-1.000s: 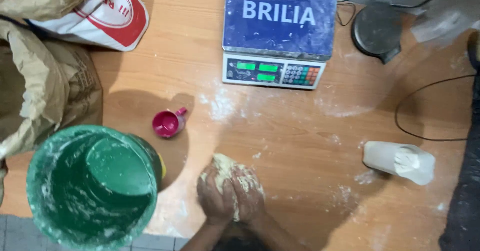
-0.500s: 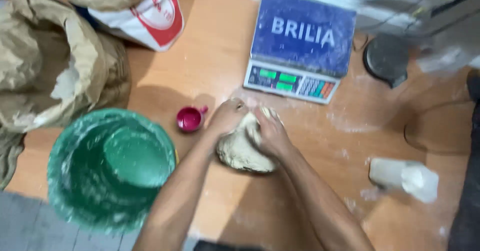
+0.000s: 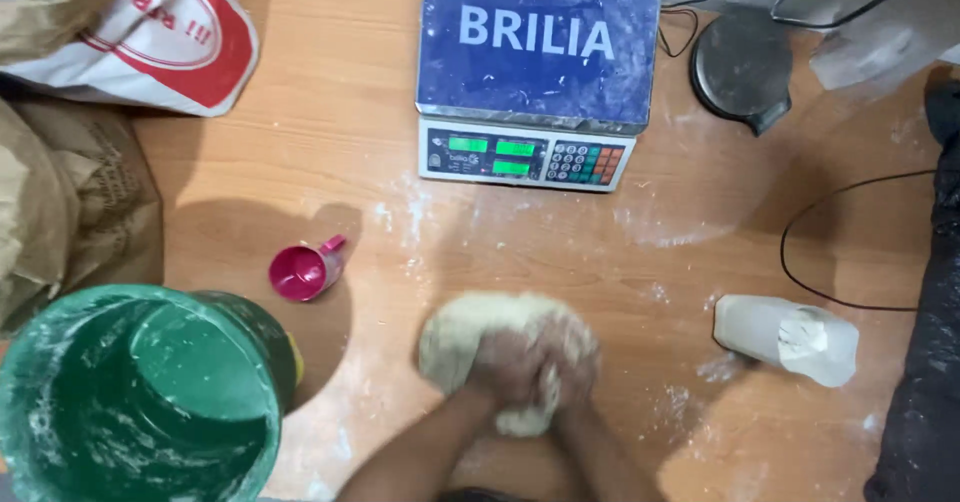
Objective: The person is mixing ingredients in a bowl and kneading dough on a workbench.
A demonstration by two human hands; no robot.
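A lump of pale dough is seen at lower centre of the frame, resting on the floured wooden bench. Both hands are pressed onto its near side: the left hand is laid over the middle of the lump with fingers curled down into it, and the right hand is set just beside it, touching, with fingers likewise bent over the dough. Neither hand is spread wide; both are cupped on the dough, pressing rather than lifting. At lower left a green bucket, dusted white inside, is recorded. A small pink scoop lies on its side between bucket and dough, apart from both. A blue-topped weighing scale with lit green displays stands at upper centre. Brown paper sacks and a red-and-white bag occupy the upper left. A white, flour-covered object lies at right, near a black cable. A dark round disc sits at upper right.
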